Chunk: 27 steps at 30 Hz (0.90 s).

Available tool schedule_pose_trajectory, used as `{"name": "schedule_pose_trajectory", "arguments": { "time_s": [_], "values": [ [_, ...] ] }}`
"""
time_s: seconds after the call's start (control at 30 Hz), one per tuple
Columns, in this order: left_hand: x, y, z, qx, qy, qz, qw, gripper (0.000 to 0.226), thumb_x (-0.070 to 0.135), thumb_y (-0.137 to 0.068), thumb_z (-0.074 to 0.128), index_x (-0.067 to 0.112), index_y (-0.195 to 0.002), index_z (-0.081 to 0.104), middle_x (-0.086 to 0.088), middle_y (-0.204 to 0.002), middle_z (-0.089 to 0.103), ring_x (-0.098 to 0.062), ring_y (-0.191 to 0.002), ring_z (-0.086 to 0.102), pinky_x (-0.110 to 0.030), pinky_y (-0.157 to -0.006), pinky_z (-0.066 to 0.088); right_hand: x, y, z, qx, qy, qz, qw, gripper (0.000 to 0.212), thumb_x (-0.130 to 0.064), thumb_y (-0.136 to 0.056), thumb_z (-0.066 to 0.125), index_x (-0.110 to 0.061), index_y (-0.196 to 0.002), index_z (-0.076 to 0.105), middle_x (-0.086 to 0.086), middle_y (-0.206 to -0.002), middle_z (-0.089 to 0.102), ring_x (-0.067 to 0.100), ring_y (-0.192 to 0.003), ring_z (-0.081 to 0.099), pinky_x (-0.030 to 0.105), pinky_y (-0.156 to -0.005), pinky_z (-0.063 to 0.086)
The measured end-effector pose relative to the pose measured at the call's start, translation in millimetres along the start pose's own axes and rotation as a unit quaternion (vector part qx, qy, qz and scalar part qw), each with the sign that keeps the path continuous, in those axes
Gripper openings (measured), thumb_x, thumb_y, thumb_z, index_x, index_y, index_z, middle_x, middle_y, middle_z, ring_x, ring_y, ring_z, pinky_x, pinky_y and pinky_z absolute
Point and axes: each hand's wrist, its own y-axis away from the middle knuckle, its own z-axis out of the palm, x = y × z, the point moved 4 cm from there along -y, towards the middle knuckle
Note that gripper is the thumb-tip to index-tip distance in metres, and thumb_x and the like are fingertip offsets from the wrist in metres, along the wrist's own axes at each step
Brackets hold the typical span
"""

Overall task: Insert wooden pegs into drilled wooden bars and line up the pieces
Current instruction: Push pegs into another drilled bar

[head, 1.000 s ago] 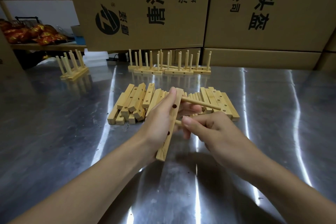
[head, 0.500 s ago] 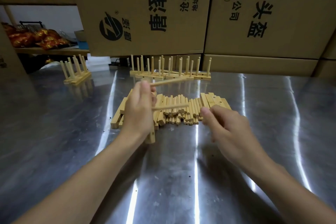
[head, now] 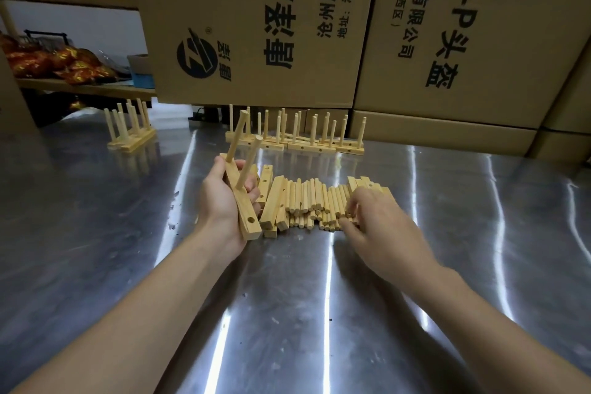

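My left hand (head: 224, 201) grips a drilled wooden bar (head: 244, 211) above the steel table. Two pegs (head: 248, 158) stand out of the bar, pointing up and away; one hole near its close end is open. My right hand (head: 372, 221) reaches down onto the pile of loose pegs (head: 313, 203), its fingertips among the peg ends; whether it holds one is hidden. Loose drilled bars (head: 275, 201) lie beside the pegs, partly behind my left hand.
A row of finished bars with upright pegs (head: 297, 139) stands at the back of the table (head: 96, 217), and another small group (head: 129, 128) stands back left. Large cardboard boxes (head: 256, 25) wall off the far edge. A shelf with red packets (head: 54, 64) is far left.
My left hand turned the bar so its two pegs now point upward. My right hand let go of the bar and moved down to the peg pile.
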Motion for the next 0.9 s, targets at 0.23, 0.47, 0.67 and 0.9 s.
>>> {"name": "schedule_pose_trajectory", "arguments": {
  "time_s": [0.23, 0.47, 0.67, 0.9],
  "values": [
    [-6, -1, 2, -0.006, -0.008, -0.011, 1.000, 0.044, 0.050, -0.113, 0.035, 0.017, -0.094, 0.059, 0.003, -0.061, 0.046, -0.010, -0.047, 0.039, -0.021, -0.041, 0.032, -1, -20, 21, -0.008, 0.110, -0.084, 0.990, 0.028, -0.053, -0.095, 0.067, -0.029, -0.110, 0.066, -0.010, -0.100, 0.057, 0.015, -0.094, 0.044, 0.031, -0.081, 0.042],
    [-7, 0, 2, -0.004, -0.008, -0.019, 1.000, 0.044, 0.050, -0.112, 0.037, 0.017, -0.094, 0.059, 0.002, -0.062, 0.047, -0.010, -0.046, 0.040, -0.021, -0.040, 0.033, -2, -13, 3, 0.082, 0.060, -0.053, 0.993, 0.014, -0.036, -0.099, 0.068, -0.023, -0.095, 0.068, -0.008, -0.083, 0.071, 0.017, -0.078, 0.064, 0.038, -0.074, 0.052],
    [-12, 4, 7, -0.019, 0.033, -0.063, 0.997, 0.042, 0.048, -0.112, 0.038, 0.014, -0.099, 0.059, 0.002, -0.063, 0.047, -0.010, -0.046, 0.042, -0.021, -0.039, 0.033, 12, 9, -26, 0.169, -0.366, 0.062, 0.913, 0.007, -0.018, -0.092, 0.080, -0.025, -0.093, 0.077, -0.008, -0.083, 0.078, 0.007, -0.080, 0.074, 0.015, -0.069, 0.055],
    [-21, 11, 20, -0.063, 0.148, -0.147, 0.976, 0.037, 0.037, -0.111, 0.039, 0.015, -0.089, 0.058, 0.003, -0.066, 0.045, -0.010, -0.049, 0.040, -0.022, -0.042, 0.033, -4, 33, -12, 0.068, -0.537, 0.041, 0.840, 0.014, -0.014, -0.086, 0.081, -0.019, -0.099, 0.079, 0.008, -0.095, 0.080, 0.019, -0.092, 0.076, 0.020, -0.076, 0.056]
  ]
}}
